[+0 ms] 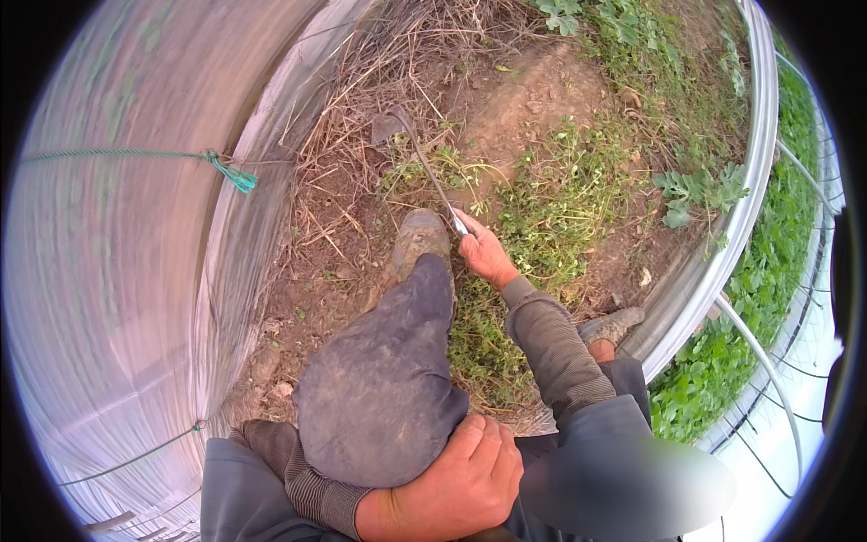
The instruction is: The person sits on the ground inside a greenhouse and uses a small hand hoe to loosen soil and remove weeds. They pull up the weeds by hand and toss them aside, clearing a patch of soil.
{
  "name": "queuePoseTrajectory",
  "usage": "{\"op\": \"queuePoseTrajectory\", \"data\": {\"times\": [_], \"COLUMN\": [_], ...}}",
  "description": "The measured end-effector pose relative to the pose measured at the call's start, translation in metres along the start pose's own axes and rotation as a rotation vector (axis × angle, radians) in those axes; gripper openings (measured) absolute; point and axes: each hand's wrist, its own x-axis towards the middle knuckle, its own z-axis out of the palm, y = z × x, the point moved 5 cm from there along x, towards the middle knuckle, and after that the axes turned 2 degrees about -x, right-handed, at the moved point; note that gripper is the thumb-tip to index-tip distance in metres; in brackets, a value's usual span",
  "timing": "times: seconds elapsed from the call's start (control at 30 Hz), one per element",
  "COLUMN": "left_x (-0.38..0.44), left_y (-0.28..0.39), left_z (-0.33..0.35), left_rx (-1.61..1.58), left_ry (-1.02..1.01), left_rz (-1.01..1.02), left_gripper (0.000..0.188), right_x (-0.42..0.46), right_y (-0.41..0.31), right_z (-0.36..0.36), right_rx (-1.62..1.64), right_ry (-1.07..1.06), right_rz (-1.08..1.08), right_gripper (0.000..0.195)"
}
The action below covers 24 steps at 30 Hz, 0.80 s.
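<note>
My right hand [489, 256] grips the handle of a small hand hoe [433, 173] just beyond my forward shoe. The hoe's curved metal neck reaches away to the upper left. Its flat, dirty blade [386, 127] lies among dry straw and soil, beside low green weeds [443, 166]. My left hand [457, 477] rests against my bent knee [379, 406], fingers curled together and their tips hidden. Nothing shows in that hand. A muddy shoe [421, 237] stands on the ground close to the hoe's handle end.
Plastic sheeting [135, 237] rises on the left, with a green rope [122, 153] across it. On the right runs a clear plastic edge [738, 244], with leafy plants [765, 311] and thin hoops [765, 359] beyond. Lobed-leaf seedlings [698, 193] and weeds [562, 203] grow on the soil. My other shoe [609, 325] is at right.
</note>
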Motion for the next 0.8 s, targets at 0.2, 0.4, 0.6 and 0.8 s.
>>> {"op": "queuePoseTrajectory", "data": {"times": [0.2,0.4,0.6,0.8], "left_x": [-0.006,-0.007,-0.002,0.007], "left_y": [0.004,0.007,0.011,0.021], "left_z": [0.005,0.005,0.012,0.014], "left_rx": [-0.014,0.01,-0.036,-0.018], "left_ry": [0.006,0.005,-0.019,-0.011], "left_rz": [0.001,0.012,0.022,0.063], "left_gripper": [0.027,0.026,0.026,0.025], "right_x": [-0.052,-0.203,-0.262,-0.098], "right_y": [0.037,0.075,0.094,0.011], "right_z": [-0.032,-0.074,-0.082,-0.088], "right_rx": [-0.074,0.401,0.909,0.044], "right_ry": [0.085,0.126,0.092,0.34], "right_rz": [0.055,0.372,0.346,-0.01], "right_gripper": [0.054,0.043,0.028,0.035]}}
